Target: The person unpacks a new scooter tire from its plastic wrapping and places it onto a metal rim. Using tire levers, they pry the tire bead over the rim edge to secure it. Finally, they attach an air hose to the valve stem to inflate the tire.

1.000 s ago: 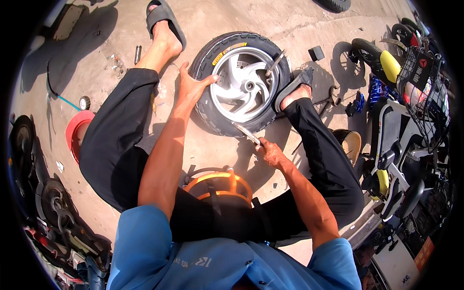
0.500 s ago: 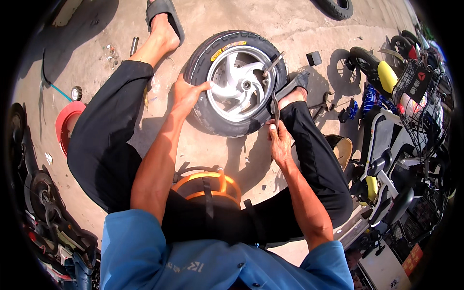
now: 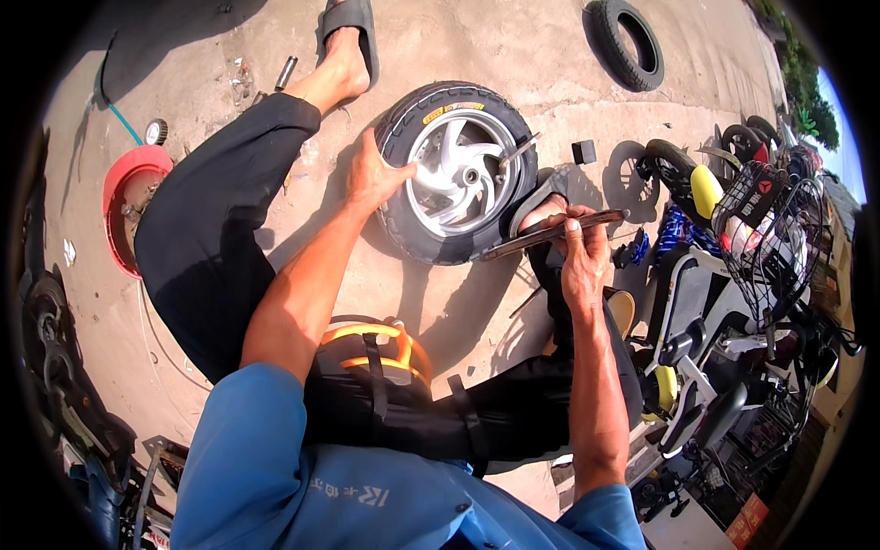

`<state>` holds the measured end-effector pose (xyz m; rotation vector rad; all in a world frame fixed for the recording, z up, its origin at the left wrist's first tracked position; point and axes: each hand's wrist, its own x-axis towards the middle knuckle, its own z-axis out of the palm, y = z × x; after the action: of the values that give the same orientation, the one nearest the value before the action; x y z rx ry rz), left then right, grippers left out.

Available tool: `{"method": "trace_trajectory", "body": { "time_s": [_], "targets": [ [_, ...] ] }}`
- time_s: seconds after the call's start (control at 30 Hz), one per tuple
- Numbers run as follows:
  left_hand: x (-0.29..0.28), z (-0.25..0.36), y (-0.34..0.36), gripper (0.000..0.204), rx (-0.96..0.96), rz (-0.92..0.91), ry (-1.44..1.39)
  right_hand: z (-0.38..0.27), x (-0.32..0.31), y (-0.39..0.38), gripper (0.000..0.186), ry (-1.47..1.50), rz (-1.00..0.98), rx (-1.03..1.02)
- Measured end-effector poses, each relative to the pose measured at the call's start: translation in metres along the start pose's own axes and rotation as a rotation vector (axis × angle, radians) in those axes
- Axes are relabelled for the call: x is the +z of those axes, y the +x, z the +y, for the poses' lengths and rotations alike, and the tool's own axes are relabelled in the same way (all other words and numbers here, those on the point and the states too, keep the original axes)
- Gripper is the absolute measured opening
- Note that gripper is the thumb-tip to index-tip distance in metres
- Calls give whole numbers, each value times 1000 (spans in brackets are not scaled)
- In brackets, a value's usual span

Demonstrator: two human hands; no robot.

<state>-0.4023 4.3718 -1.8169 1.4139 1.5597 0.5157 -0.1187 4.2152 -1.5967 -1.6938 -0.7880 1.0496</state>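
Wheel, one; metal bars, two

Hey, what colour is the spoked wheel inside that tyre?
The wheel is silver, showing best in the head view.

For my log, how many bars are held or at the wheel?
2: a dark bar in the right hand, a silvery bar jutting from the wheel; more may be hidden.

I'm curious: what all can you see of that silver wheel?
The wheel looks like metal, with curved spokes around a round hub. Its black, treaded tyre bears a yellow-orange label. It sits on the ground, spoked face toward the camera; its exact tilt is unclear. The left hand holds the tyre's left side, and a metal bar juts from the wheel's right side.
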Motion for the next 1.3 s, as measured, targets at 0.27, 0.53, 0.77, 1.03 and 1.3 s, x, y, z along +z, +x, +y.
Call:
{"method": "trace_trajectory", "body": {
  "time_s": [0.27,0.53,0.77,1.03,1.3],
  "targets": [
    [-16,29,16,93,26,-87,43,36,43,111,43,421,-52,69],
    [-6,28,19,91,-56,-75,7,99,98,181,39,283,-357,323],
    [-2,24,27,108,-33,-79,138,110,113,189,39,123,-373,426],
    [-2,23,27,109,-54,-92,133,121,127,189,40,9,-337,393],
    [1,17,30,110,-34,-97,110,130,139,180,36,-3,-353,370]
  ]
}}
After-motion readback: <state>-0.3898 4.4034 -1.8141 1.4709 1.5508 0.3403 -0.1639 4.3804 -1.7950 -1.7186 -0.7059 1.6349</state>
